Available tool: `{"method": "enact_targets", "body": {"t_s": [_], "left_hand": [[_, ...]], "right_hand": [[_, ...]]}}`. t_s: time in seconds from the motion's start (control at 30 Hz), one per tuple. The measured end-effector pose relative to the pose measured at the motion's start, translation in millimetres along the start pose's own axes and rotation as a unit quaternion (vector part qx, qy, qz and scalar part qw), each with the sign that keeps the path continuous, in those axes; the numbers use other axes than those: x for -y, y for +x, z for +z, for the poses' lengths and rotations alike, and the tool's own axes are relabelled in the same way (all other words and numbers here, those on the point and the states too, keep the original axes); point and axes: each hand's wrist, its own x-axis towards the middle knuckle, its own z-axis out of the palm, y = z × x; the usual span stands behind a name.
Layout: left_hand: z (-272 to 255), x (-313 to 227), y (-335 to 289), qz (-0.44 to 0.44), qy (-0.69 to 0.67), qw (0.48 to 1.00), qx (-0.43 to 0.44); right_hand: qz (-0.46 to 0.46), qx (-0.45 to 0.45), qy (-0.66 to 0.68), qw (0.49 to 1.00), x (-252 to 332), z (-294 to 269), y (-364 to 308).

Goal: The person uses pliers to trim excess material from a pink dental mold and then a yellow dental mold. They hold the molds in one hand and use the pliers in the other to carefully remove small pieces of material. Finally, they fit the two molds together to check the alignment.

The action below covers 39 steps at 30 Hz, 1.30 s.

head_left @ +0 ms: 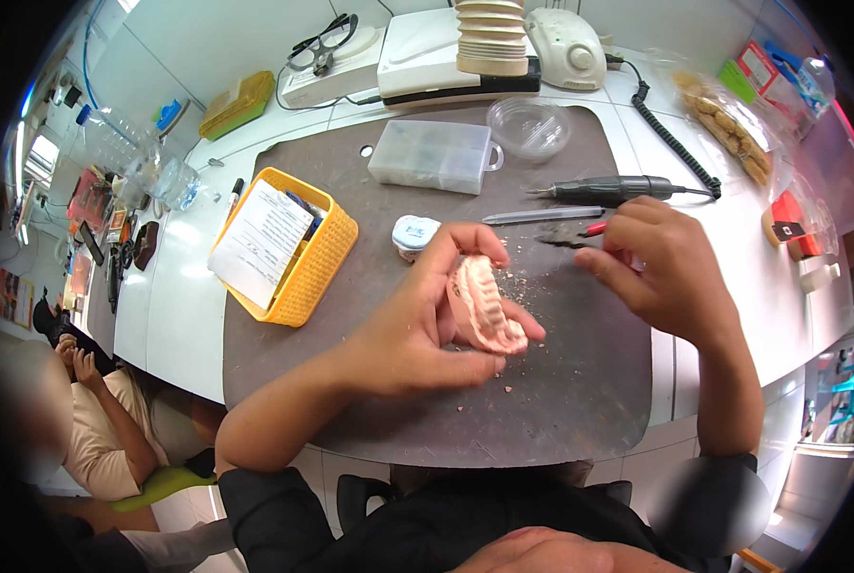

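Observation:
My left hand (417, 329) is closed around a pink dental cast (484, 304), its row of teeth facing right. The cast is held above the brown mat (427, 420). To its right, my right hand (651, 263) pinches a slim tool with a red part (594, 229) and a dark, brush-like tip, apart from the cast. Most of that tool is hidden by the fingers. Pinkish crumbs (521, 286) lie scattered on the mat between my hands. A small white-topped jar (415, 232) stands just beyond my left hand.
A yellow basket (327, 258) with papers stands left. Behind my hands lie a clear plastic box (432, 155), a round clear lid (532, 129), a black rotary handpiece (613, 189) and a grey pen-like stick (542, 216). A ribbed hose (491, 38) hangs at the back. Another person (112, 430) sits left.

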Motion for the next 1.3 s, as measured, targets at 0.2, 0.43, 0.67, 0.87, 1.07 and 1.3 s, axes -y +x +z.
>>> {"method": "enact_targets", "body": {"t_s": [0.2,0.43,0.67,0.87,1.07,1.3], "left_hand": [[-16.8,7.3,12.1,0.011,0.08,0.995,-0.05],[-21.2,16.0,17.8,0.143,0.394,0.901,-0.117],[-10.9,-5.7,-1.2,0.268,0.604,0.717,-0.221],[-25.7,-41.9,-41.4,0.222,0.666,0.605,-0.375],[-41.0,-54.5,-71.1,0.207,0.699,0.537,-0.424],[-27.3,-45.3,-55.0,0.205,0.793,0.456,-0.347]], "right_hand": [[-0.005,0.127,-0.052,0.99,4.3,13.9,-0.5],[-0.091,-0.004,-0.075,0.993,-4.2,17.8,-7.3],[-0.099,0.021,-0.04,0.994,-2.1,20.1,-5.4],[-0.107,0.03,-0.024,0.993,-1.4,15.3,-8.4],[-0.127,0.007,0.001,0.992,4.7,16.6,-9.9],[-0.051,0.041,0.053,0.996,-7.0,20.7,-3.5]]}}
